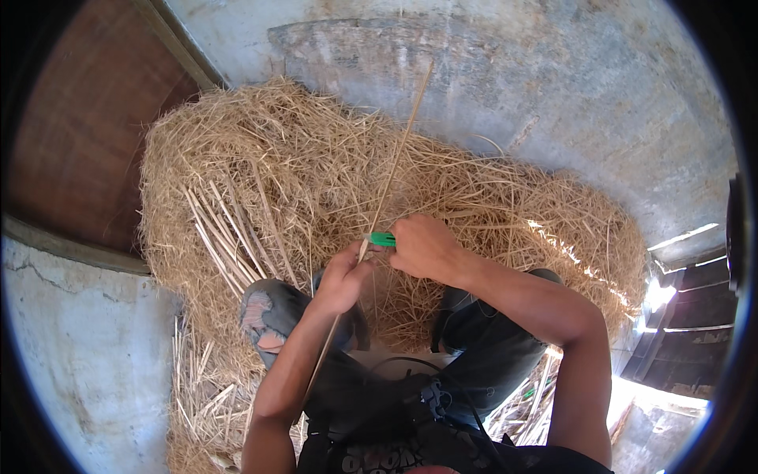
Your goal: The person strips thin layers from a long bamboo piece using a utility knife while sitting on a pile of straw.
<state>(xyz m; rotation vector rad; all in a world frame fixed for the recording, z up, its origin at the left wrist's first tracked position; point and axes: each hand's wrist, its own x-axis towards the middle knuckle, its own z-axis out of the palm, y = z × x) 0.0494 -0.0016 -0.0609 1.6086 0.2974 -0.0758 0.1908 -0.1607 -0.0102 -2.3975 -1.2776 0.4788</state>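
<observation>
My left hand is closed around a long, thin, straw-coloured stick. The stick slants from beside my left forearm up and away over the straw. In my right hand is a small bright green tool, gripped in a closed fist. Its far end meets the stick right at my left fingertips, a little above my knees. Whether that end is a blade is too small to tell.
A deep heap of dry straw spreads in front of me. Several pale sticks lie on it beside my left knee. A grey wall rises behind the heap, a brown panel stands at the left, and dark slats let in light at the right.
</observation>
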